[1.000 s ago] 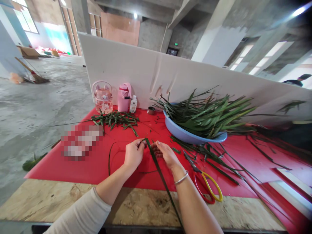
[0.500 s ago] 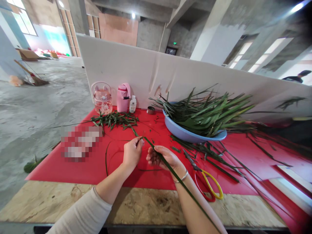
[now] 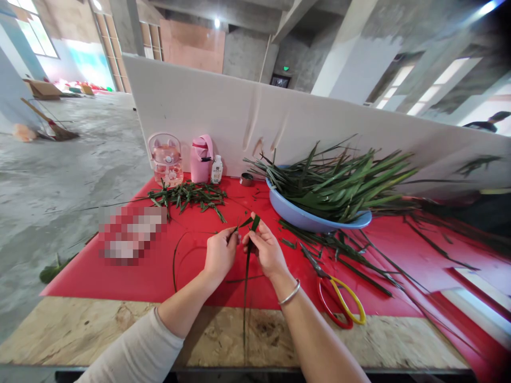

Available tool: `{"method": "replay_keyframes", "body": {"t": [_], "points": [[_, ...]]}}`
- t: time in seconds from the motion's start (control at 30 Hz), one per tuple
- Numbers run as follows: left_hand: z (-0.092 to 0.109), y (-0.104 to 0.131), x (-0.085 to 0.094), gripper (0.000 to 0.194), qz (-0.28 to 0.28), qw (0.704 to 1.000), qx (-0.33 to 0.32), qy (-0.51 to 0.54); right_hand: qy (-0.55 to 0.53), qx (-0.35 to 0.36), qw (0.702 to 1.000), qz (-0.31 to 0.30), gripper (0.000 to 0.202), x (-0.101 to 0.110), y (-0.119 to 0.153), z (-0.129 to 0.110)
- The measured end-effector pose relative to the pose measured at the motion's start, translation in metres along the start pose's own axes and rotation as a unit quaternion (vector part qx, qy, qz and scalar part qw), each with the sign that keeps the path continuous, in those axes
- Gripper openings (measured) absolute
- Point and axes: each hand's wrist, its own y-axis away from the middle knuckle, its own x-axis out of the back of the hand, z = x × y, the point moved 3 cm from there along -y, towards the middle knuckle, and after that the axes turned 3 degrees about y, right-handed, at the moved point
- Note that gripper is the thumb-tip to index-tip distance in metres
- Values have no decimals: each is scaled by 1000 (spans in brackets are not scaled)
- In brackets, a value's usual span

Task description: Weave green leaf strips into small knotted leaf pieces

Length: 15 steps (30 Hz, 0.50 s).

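Green leaf strip (image 3: 255, 223) held above red sheet (image 3: 215, 292), bent over near top, long end trailing down toward wooden board (image 3: 275, 340). Pinched at one end by left hand (image 3: 219, 254) — fingers curled in, thumb pressed down. Gripped at bend by right hand (image 3: 269, 255) between thumb and fingers, remaining fingers loosely curled. To right: open scissors (image 3: 335, 290) with red and yellow handles. Beyond: blue basin (image 3: 303, 218) heaped with long leaves (image 3: 343, 183) — to its left, pile of short leaf pieces (image 3: 187, 196), near bottles (image 3: 200, 162).

A pale long sleeve on the left arm; a silver bangle (image 3: 289, 293) on the right wrist.
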Motion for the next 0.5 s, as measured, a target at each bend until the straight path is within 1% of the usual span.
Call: {"method": "replay_keyframes", "body": {"t": [0.07, 0.17, 0.23, 0.33, 0.43, 0.5], "points": [[3, 4, -3, 27, -23, 1000, -21, -1, 120, 31, 992, 36, 57, 2, -1, 5], [3, 8, -7, 29, -51, 997, -53, -21, 250, 66, 963, 79, 47, 7, -1, 8], [3, 10, -8, 30, -63, 994, -70, -57, 302, 74, 946, 90, 41, 9, 0, 7], [1, 10, -8, 30, -66, 989, -80, -104, 370, 79, 920, 102, 36, 10, 2, 4], [2, 10, -9, 30, -71, 987, -80, -124, 419, 92, 895, 123, 34, 8, 3, 0], [3, 10, -9, 30, -75, 986, -79, -128, 432, 95, 888, 126, 30, 5, 4, -1]]}}
